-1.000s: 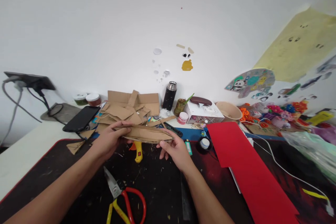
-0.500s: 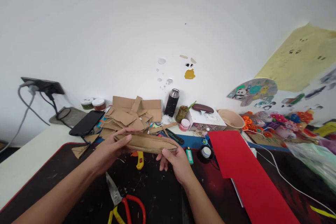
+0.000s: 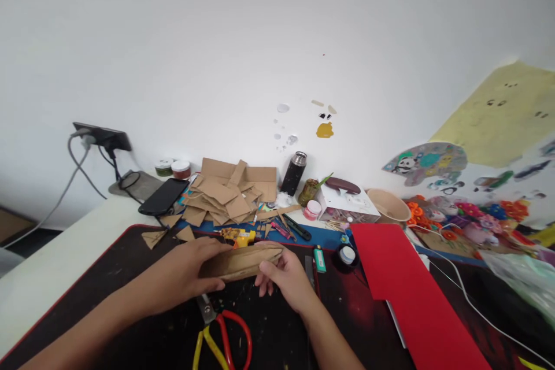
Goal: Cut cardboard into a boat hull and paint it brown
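Note:
A long, narrow cardboard piece with raised sides and a pointed right end (image 3: 240,263), boat-like in shape, is held between both hands above the dark mat. My left hand (image 3: 195,269) is closed round its left end, thumb in front and fingers behind. At the right tip, my right hand (image 3: 286,277) pinches the cardboard between thumb and fingers. Just below lie scissors (image 3: 225,335) with red and yellow handles, their blades partly hidden by my left hand. A yellow glue gun (image 3: 238,236) lies behind the cardboard piece, partly covered.
Cardboard scraps (image 3: 225,199) are heaped at the back, beside a black thermos (image 3: 293,173). A black phone (image 3: 163,196) lies left of them. A green lighter (image 3: 319,259), a small black-rimmed jar (image 3: 347,255) and a large red sheet (image 3: 416,295) are on the right.
The cardboard piece has tilted, so more of its hollow inside shows. My left hand has shifted over its left end, and the camera view has turned slightly left.

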Demonstrator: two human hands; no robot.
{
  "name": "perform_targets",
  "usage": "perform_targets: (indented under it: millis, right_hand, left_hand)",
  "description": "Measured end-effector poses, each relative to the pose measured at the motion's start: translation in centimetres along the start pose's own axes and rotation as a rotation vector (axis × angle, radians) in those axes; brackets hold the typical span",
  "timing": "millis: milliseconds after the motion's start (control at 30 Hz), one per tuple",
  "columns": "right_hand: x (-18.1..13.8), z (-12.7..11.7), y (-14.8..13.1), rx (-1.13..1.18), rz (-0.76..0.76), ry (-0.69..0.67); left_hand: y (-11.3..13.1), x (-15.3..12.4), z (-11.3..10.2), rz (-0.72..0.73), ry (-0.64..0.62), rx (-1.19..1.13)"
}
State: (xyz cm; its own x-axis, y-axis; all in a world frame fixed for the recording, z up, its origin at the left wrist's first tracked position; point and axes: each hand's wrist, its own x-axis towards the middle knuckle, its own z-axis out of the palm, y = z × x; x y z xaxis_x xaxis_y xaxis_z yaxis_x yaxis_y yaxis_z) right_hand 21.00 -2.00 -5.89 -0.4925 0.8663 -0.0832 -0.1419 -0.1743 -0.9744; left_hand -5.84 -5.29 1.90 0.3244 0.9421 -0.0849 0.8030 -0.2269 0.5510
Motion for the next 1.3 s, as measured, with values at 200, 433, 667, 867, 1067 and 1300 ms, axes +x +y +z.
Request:
perform_targets:
  millis: [200,433,667,867,1067,1300]
  right_hand:
    - [-2.1,-1.4,-2.1,0.02,-0.102,0.28]
    - [-6.6,-2.5,-3.7,0.078,-0.109,0.493]
    - [-8.9,-2.2,-3.1,0.108,-0.098,0.531]
    - [-9.3,-2.0,-1.6,0.126,-0.063,0.513]
    - [-8.1,-1.3,-1.1,0.094,-0.079,0.483]
    - [-6.6,-1.7,-0.9,0.062,-0.1,0.55]
  left_hand:
    - [-2.2,-1.4,-1.0,-0.001,0.099,-0.021]
    - [0.3,-1.0,3.7,0.255,-0.066,0.021]
    - [3.9,1.3,7.6,0.399,-0.152,0.171]
    - [5.5,1.8,7.4,0.353,-0.194,0.237]
    - [5.2,2.1,7.8,0.349,-0.166,0.236]
    - [5.1,2.8,8.8,0.371,-0.107,0.251]
